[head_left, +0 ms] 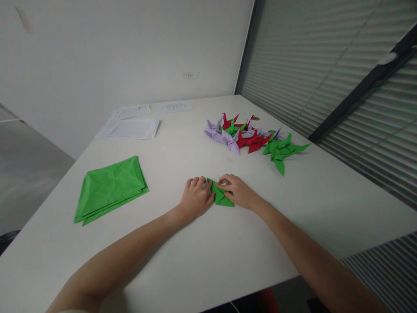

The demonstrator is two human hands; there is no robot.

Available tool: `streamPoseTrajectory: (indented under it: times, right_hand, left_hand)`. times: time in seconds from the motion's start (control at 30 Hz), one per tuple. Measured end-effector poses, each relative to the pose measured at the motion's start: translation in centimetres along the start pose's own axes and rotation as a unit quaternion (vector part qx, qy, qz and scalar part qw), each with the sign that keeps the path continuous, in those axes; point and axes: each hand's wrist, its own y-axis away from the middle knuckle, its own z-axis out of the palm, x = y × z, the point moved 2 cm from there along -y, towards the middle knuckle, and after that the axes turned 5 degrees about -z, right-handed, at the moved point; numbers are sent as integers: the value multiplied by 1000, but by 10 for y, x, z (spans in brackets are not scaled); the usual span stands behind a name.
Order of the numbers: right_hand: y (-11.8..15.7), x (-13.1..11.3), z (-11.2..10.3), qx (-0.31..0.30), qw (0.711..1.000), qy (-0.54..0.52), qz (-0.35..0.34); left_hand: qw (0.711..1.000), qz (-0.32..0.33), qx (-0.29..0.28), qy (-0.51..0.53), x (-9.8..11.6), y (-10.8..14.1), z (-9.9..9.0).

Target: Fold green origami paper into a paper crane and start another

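A small folded piece of green paper (223, 199) lies on the white table (189, 261), between my two hands. My left hand (196, 198) rests on the table with its fingers bent, thumb and fingertips holding the paper's left edge. From the other side, my right hand (239, 190) pinches the upper right part of the paper between thumb and fingers. The fingertips of both hands nearly meet near the top of the paper and hide part of it.
A stack of creased green sheets (112, 187) lies at the left. Folded paper figures (250, 141) in purple, red and green sit at the back right. Printed papers (130, 129) lie at the back left. Window blinds (312, 78) border the right side.
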Motion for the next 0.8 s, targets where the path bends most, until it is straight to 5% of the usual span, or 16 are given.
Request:
streamPoseTrajectory:
  times: [0.8]
  right_hand:
    - [0, -9, -7, -44, 999, 0, -21]
  left_hand:
    - [997, 61, 16, 36, 2, 3, 3]
